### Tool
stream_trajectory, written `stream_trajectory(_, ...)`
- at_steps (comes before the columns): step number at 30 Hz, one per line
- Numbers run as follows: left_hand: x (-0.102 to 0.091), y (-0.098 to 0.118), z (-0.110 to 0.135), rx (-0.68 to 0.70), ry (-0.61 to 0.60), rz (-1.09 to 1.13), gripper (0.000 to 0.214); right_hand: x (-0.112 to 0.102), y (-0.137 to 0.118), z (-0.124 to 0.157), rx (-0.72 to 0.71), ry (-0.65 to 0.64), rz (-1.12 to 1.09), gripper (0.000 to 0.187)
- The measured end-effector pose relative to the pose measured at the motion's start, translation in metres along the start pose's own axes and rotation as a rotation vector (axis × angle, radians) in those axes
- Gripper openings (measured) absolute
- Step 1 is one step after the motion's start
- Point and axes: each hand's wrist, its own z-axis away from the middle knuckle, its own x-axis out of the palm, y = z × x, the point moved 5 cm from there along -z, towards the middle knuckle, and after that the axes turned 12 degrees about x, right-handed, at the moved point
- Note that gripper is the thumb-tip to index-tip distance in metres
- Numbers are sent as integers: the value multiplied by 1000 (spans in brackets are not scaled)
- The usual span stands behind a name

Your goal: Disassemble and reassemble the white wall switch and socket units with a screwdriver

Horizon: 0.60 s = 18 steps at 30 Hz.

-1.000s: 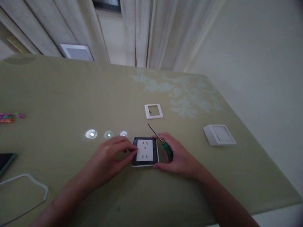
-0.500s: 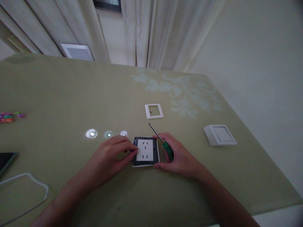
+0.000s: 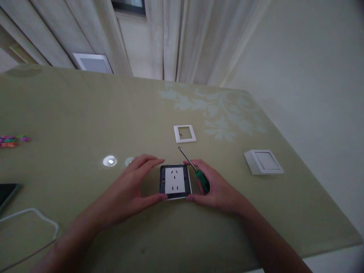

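A wall socket [image 3: 174,180], with a white outlet face in a dark frame, lies in front of me on the table. My left hand [image 3: 139,184] spans its left side, thumb at the near corner and forefinger by the far corner. My right hand [image 3: 213,187] grips the right edge between thumb and forefinger. That same hand also holds a screwdriver [image 3: 202,180] with a green handle, its thin shaft pointing up and to the left. Just beyond lies a white cover frame [image 3: 184,134], with a small dark screw-like piece [image 3: 180,134] inside its opening.
To the right, a white switch on a box [image 3: 264,162] sits on the table [image 3: 85,113]. Small colourful pieces [image 3: 11,141], a dark flat object [image 3: 8,195] and a white cable [image 3: 42,216] are at the left. Curtains [image 3: 199,41] hang behind, with a wall [image 3: 318,94] along the right.
My left hand's pinch at the socket's left edge has opened. Its thumb and forefinger are now spread to the socket's near and far left corners. My right hand has barely moved.
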Motion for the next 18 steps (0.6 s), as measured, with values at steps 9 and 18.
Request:
stream_trajectory(9,11,1,1,25,-70,22,80,1,1,0,10,-10,-9,83)
stream_trajectory(18,11,-3,9,12,-87,-33,87,-1,0,0,18,-9,-5,83)
